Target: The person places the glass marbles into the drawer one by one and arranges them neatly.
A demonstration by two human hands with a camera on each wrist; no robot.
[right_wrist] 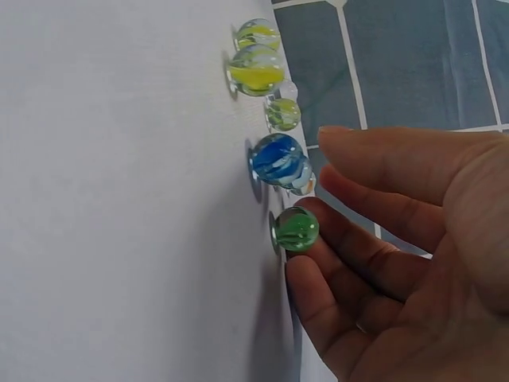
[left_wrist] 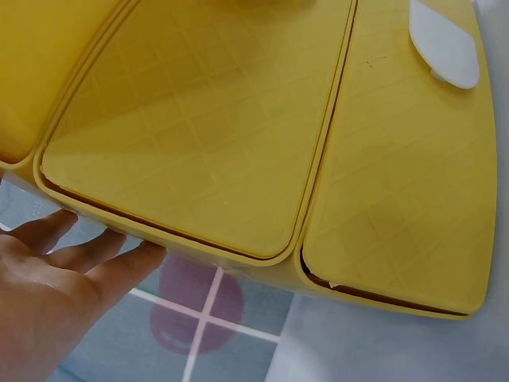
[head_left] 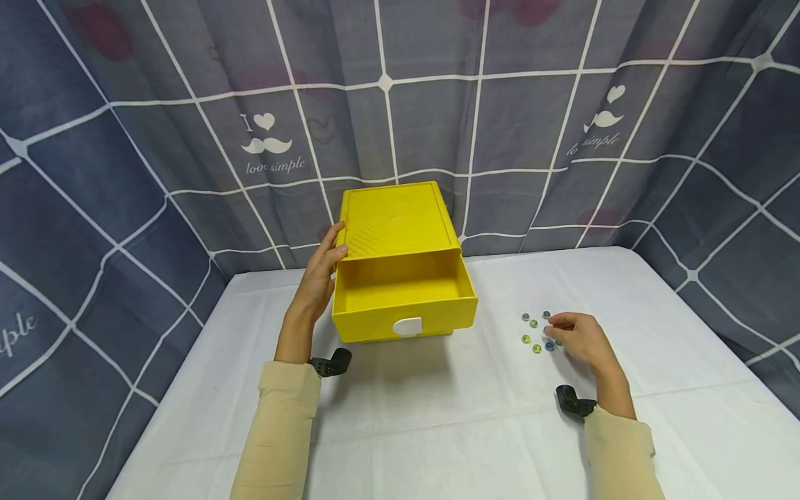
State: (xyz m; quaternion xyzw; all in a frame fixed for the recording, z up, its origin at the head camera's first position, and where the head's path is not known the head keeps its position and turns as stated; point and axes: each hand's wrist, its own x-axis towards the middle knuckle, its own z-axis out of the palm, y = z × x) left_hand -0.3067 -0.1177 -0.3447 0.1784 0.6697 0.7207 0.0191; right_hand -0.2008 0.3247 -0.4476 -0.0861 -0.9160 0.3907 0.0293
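A yellow drawer cabinet [head_left: 396, 215] stands before me with its top drawer [head_left: 369, 323] pulled out; a white handle [head_left: 407, 326] is on the drawer's front. Against the cabinet's left side rests my left hand [head_left: 317, 281], its fingers extended. Several glass marbles [head_left: 537, 348] lie to the right, and my right hand [head_left: 581, 338] is over them, thumb and fingers apart. In the right wrist view a green marble [right_wrist: 296, 231] sits close by the fingertips, with a blue marble [right_wrist: 277, 159] and a yellow-streaked marble [right_wrist: 256, 73] beyond it.
A white cloth [head_left: 400, 430] covers the table. Grey checked curtains [head_left: 525, 132] hang behind and at both sides. Two more closed fronts, including a lower drawer front [left_wrist: 406, 167] with a white handle, show in the left wrist view.
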